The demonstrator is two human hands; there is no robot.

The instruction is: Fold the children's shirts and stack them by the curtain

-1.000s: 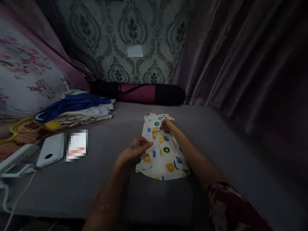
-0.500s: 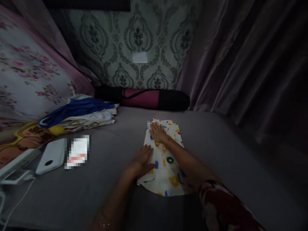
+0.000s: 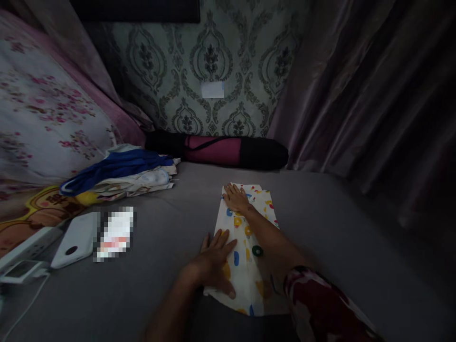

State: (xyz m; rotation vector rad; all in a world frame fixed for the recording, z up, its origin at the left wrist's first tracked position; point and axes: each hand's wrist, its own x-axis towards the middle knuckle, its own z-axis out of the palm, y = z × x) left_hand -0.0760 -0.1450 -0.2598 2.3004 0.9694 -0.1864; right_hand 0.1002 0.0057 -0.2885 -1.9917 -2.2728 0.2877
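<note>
A white garment (image 3: 242, 280) with yellow, blue, red and green prints lies folded into a long shape on the grey bed sheet (image 3: 160, 247). Over its left edge, my left hand (image 3: 215, 263) is spread, fingers apart and thumb toward the lower hem. My right hand (image 3: 236, 198) rests flat on the garment's far end, near the top left corner, fingers stretched out. The right forearm crosses over the right side of the cloth and hides part of it. Neither hand grips the fabric.
At the left lies a pile of clothes (image 3: 131, 171), blue on top. Nearer are a white power bank (image 3: 76, 240), a power strip (image 3: 30, 244) with a cable, and a blurred-out item (image 3: 116, 232). A black and maroon roll bag (image 3: 213, 151) lies along the wall.
My left hand has slid toward me along the garment's left edge and its fingers have spread wider. My right hand stays on the far end. The whole view has shifted slightly.
</note>
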